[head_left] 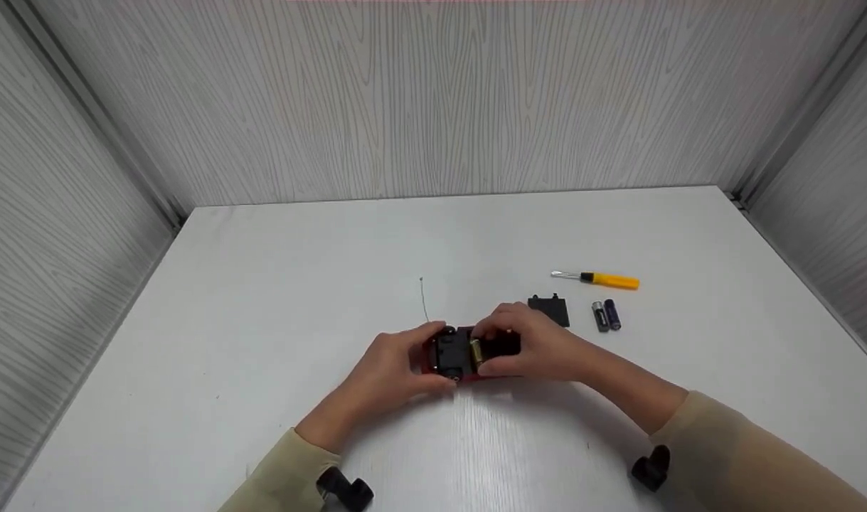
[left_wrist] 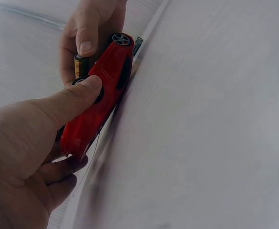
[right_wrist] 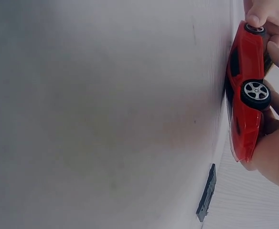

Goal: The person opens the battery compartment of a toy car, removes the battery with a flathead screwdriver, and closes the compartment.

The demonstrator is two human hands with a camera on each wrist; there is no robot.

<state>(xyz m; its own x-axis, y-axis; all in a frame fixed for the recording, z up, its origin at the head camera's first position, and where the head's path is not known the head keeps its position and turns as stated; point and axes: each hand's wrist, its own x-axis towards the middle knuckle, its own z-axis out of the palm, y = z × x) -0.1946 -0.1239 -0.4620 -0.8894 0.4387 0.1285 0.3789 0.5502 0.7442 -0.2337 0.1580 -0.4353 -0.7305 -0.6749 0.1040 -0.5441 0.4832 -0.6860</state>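
Observation:
A red toy car [head_left: 449,354] lies upside down on the white table, its black underside facing up. My left hand [head_left: 390,370] grips one end of it, thumb on one side and fingers on the other; the left wrist view shows that thumb by a wheel of the red car body [left_wrist: 112,71]. Between the thumb and fingers of my right hand [head_left: 543,348] is a gold-coloured battery [head_left: 476,352], tilted at the dark recess in the underside. That battery [left_wrist: 81,67] stands partly out of the car in the left wrist view. The right hand covers part of the recess.
A black battery cover [head_left: 550,311] lies just beyond the right hand. To its right are two batteries, one black and silver [head_left: 600,317], one dark blue [head_left: 612,314]. A yellow-handled screwdriver [head_left: 611,281] lies behind them. The car's thin wire antenna [head_left: 424,299] reaches away across the table.

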